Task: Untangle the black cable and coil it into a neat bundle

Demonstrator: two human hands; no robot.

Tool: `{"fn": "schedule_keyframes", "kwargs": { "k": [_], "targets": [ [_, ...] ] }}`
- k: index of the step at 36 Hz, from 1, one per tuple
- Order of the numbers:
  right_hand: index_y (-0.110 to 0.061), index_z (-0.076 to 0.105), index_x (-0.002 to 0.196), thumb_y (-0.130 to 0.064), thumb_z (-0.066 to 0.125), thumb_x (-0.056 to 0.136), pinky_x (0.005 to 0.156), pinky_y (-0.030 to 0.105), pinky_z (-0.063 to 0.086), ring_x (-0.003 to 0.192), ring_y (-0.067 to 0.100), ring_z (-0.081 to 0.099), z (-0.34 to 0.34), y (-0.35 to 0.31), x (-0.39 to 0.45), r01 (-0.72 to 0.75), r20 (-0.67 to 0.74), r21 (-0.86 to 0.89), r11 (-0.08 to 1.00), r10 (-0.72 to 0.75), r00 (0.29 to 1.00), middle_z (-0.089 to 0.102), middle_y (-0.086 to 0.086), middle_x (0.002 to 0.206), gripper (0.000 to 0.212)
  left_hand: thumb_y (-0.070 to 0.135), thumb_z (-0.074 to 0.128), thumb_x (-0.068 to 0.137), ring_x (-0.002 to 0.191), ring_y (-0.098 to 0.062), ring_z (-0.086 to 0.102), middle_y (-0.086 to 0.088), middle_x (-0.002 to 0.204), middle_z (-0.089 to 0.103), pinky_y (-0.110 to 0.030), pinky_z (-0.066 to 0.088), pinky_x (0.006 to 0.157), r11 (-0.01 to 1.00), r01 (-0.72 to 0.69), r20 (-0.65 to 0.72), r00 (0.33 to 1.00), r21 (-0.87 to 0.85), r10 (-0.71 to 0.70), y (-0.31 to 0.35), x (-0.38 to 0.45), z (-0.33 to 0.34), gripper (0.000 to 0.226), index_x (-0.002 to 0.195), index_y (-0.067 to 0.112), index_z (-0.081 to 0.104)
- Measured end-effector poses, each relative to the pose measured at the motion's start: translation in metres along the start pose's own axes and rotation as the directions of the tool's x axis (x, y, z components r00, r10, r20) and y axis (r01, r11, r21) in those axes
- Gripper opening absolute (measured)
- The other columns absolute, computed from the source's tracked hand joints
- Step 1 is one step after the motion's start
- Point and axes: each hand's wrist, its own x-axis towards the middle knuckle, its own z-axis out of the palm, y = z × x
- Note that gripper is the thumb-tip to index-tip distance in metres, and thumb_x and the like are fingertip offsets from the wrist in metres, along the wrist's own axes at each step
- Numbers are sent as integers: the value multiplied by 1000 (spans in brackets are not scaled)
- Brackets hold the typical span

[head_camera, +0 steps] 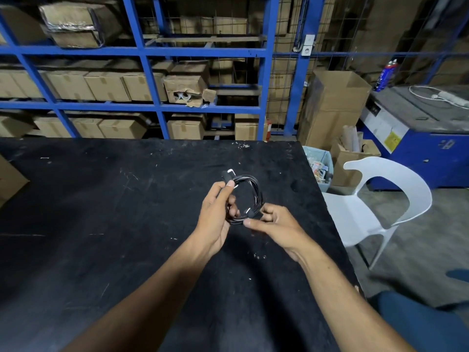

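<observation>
The black cable (253,189) forms a small round coil of several loops above the black table (114,224), right of centre. My left hand (215,214) grips the coil's left side, thumb on top near a connector with a light tip that sticks up at the coil's far edge. My right hand (274,222) pinches the coil's near right part, where another plug end lies between thumb and curled fingers. Part of the coil is hidden behind my left fingers.
A white plastic chair (380,199) stands just past the table's right edge, with a bin (318,163) and cardboard boxes behind it. Blue shelving (152,80) full of cartons runs along the far side. A blue machine (418,138) sits at the right.
</observation>
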Motion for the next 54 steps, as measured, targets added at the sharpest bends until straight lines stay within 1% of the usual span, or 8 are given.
{"fn": "schedule_keyframes", "kwargs": {
  "k": [9,14,21,28,38,44,49,54],
  "targets": [
    [-17,63,69,-18,80,92,53,20,46,58,14,64,-5,18,7,-67,-206,214,974,113,972,66,6,73,28,24,73,96,74,-11,75,7,75,72,-36,50,80,984,139,-66,989,115,-132,-7,15,-30,13,83,23,69],
    [7,76,97,-11,81,90,50,18,48,51,13,58,-11,28,14,-110,-318,238,965,184,930,72,10,76,20,22,77,94,80,-17,78,-1,86,77,-23,58,71,957,166,-38,986,238,-161,-23,16,-45,17,110,21,73],
    [-4,80,86,-13,89,82,46,19,49,43,10,59,-16,89,19,-314,-455,95,945,322,830,73,8,68,14,11,87,84,76,-31,79,-18,82,75,-24,54,57,840,247,-245,959,484,-141,-84,22,-67,17,95,8,74],
    [-18,82,81,-28,94,74,83,35,63,78,24,76,-21,154,30,-479,-585,-78,875,349,732,78,3,79,17,33,92,72,78,-19,80,4,62,76,-30,59,76,609,425,-388,899,670,-201,-149,39,-92,21,76,23,74],
    [-23,74,78,-17,93,76,87,45,66,58,18,72,-39,218,72,-569,-562,-51,821,447,696,76,2,73,20,26,88,81,78,-21,81,-6,81,81,-34,62,78,591,532,-463,840,606,-282,-218,81,-113,23,97,12,80],
    [-24,70,80,-7,86,80,91,47,65,63,19,72,-44,238,91,-589,-563,-55,806,462,686,77,6,74,24,26,86,83,98,-25,79,-12,93,83,-41,61,93,533,529,-458,846,661,-271,-240,99,-121,18,77,25,68],
    [-19,73,104,-5,78,86,96,42,62,85,26,81,-45,240,92,-565,-569,-52,824,440,694,82,12,93,23,35,84,83,111,-25,73,-7,110,80,-29,52,84,427,486,-414,874,762,-255,-238,103,-125,38,116,18,76],
    [-14,77,101,-7,76,89,94,41,64,74,21,78,-52,227,81,-560,-534,-84,824,438,723,81,9,89,14,28,82,86,114,-30,72,-12,118,79,-38,56,97,438,477,-399,878,762,-264,-219,101,-129,33,116,15,76]
  ]
}}
